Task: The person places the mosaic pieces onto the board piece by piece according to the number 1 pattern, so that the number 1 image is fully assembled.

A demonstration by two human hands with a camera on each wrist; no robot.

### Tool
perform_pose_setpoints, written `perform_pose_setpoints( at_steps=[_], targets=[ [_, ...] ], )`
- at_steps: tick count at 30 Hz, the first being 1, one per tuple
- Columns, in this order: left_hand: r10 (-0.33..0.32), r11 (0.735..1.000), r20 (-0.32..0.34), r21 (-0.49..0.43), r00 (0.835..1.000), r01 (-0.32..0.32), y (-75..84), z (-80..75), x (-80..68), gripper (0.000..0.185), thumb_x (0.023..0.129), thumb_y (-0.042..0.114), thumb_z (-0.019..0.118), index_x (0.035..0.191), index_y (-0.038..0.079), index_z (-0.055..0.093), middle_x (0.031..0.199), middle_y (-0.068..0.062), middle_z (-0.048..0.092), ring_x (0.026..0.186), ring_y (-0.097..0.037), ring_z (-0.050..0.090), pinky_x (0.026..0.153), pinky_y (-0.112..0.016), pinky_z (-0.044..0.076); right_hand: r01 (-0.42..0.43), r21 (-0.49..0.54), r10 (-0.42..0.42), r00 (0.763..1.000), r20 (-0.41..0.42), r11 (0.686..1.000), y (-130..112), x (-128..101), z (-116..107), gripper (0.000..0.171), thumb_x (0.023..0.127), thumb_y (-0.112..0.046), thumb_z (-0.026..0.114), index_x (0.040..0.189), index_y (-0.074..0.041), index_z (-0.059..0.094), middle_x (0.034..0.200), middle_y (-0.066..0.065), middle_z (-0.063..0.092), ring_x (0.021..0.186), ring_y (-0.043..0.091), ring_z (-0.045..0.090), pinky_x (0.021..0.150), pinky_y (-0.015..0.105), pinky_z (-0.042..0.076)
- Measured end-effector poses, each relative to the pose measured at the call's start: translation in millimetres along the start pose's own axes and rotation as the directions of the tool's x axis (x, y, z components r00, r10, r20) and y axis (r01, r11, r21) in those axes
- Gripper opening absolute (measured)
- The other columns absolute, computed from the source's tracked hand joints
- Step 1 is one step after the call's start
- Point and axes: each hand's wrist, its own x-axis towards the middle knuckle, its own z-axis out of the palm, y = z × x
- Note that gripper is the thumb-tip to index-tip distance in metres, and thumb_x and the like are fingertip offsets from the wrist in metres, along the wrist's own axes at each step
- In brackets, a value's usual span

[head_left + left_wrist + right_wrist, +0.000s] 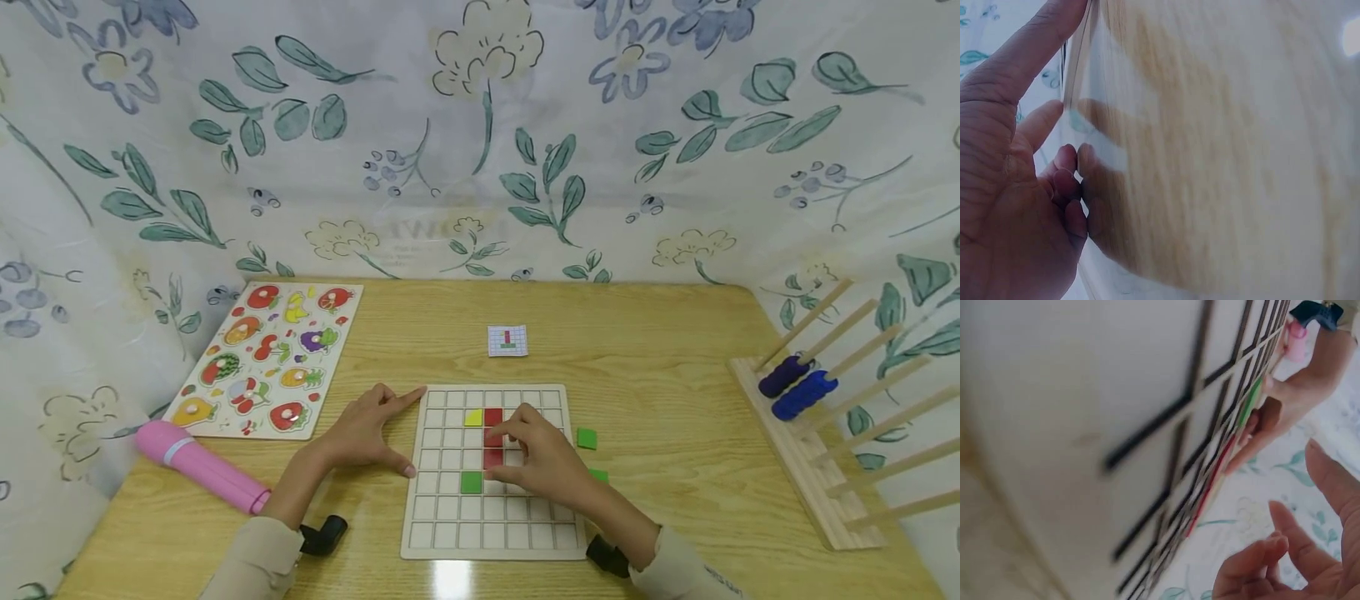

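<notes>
At the frame's lower centre, the left hand (363, 433), unclenched, touched the grid board (446, 508). The right hand (543, 462), empty, fingers loosely curved, was over red tiles (492, 417).

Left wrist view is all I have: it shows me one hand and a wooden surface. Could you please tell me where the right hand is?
Observer: The right hand is over the grid board, at the red tiles.
Operator: Thank you. Is there also another colour on the board?
Observer: Yes, a yellow tile and a green tile lie there too.
Operator: And do some tiles lie outside the board?
Observer: Yes, two green tiles lie on the table, just right of the board.
</notes>
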Motion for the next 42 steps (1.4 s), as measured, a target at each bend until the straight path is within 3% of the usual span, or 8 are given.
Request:
perform_pose_setpoints(
  at_steps=[9,17,26,32,42],
  targets=[
    [-0.002,1.0,0.004,0.001,1.0,0.002,-1.0,0.5,0.8,0.117,0.055,0.067,0.085,0.155,0.028,0.037,0.101,-0.001,0.04,0.083,-0.016,0.035,0.072,-0.031,0.029,-0.038,0.083,0.041,0.999,-0.03,0.996,14,-6,-15,0.046,0.073,-0.022,0.089,0.112,-0.005,0.072,0.088,0.009,0.048,0.074,0.009,0.039,0.064,0.02,0.036],
    [0.009,1.0,-0.008,-0.008,1.0,-0.009,-2.1,1.7,1.0,0.117,0.055,0.067,0.086,0.154,0.027,0.039,0.099,-0.001,0.039,0.081,-0.016,0.034,0.071,-0.031,0.028,-0.063,0.096,0.069,0.995,-0.069,0.993,31,-12,-35,0.049,0.072,-0.021,0.089,0.114,-0.003,0.071,0.086,0.01,0.046,0.07,0.008,0.036,0.062,0.022,0.035],
    [0.008,1.0,-0.009,-0.021,1.0,-0.008,-0.9,1.0,0.5,0.117,0.055,0.065,0.087,0.154,0.026,0.039,0.098,-0.001,0.038,0.081,-0.016,0.033,0.072,-0.031,0.028,-0.159,0.108,0.172,0.977,-0.13,0.981,44,-22,-48,0.046,0.072,-0.02,0.089,0.112,-0.005,0.072,0.082,0.007,0.042,0.068,0.01,0.036,0.06,0.022,0.033],
    [0.009,1.0,-0.008,-0.022,1.0,-0.009,-0.6,1.2,1.4,0.117,0.055,0.065,0.087,0.154,0.026,0.039,0.098,-0.002,0.038,0.081,-0.016,0.033,0.071,-0.03,0.029,-0.226,0.123,0.241,0.962,-0.129,0.966,55,-28,-60,0.046,0.073,-0.023,0.088,0.113,-0.006,0.072,0.084,0.006,0.041,0.07,0.012,0.037,0.061,0.023,0.033],
    [0.006,1.0,-0.006,-0.012,1.0,-0.006,-1.7,2.1,1.1,0.117,0.055,0.067,0.086,0.154,0.028,0.038,0.1,-0.001,0.039,0.083,-0.016,0.034,0.073,-0.031,0.029,-0.252,0.202,0.275,0.957,-0.093,0.946,81,-38,-72,0.047,0.077,-0.02,0.086,0.118,-0.004,0.069,0.087,0.008,0.044,0.073,0.011,0.04,0.063,0.024,0.037]
  ],
)
